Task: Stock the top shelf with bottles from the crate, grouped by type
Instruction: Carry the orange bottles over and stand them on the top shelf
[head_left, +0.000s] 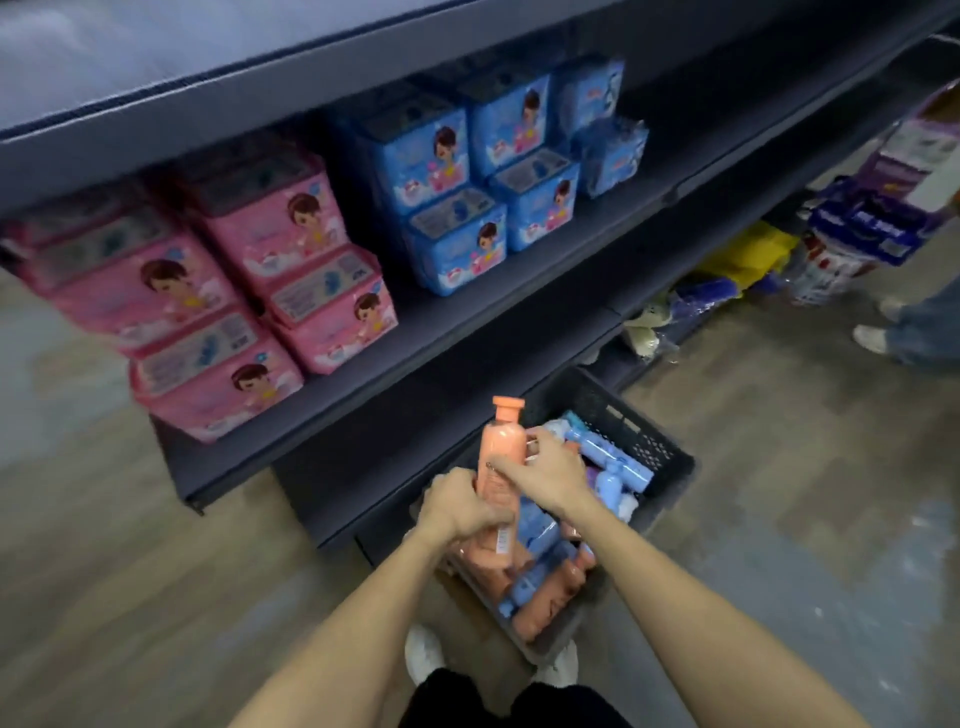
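A tall dark grey shelving unit (519, 322) fills the upper part of the view, and its boards run in a slant from low left to high right. The top shelf (156, 47) is a flat, matt grey board with a straight front edge, and the part in view is bare. On the board under it stand soft pink packs (218, 312) at the left, stacked in two layers, and blue packs (467, 197) of the same shape toward the middle; right of the blue ones the board is free. The floor (779, 467) is of brownish planks with a light shine.

A dark plastic crate (644, 452) with a perforated wall sits on the floor just in front of the lowest board. It is filled with lying bottles, some orange (545, 597) and some light blue (618, 457), all round and smooth.

Both bare forearms reach forward and down over the crate. The left hand (457, 506) has its fingers curled around the lower part of an orange bottle (501, 467), which stands nearly upright above the crate, with its flat orange cap on top. The right hand (543, 473) grips the same bottle higher, from the right side, the fingers bent around the body.

White shoes (423, 654) of the person show under the arms. At the far right stand the jeans and pale shoes of another person (914, 332), near some packed goods (857, 234) on the floor.
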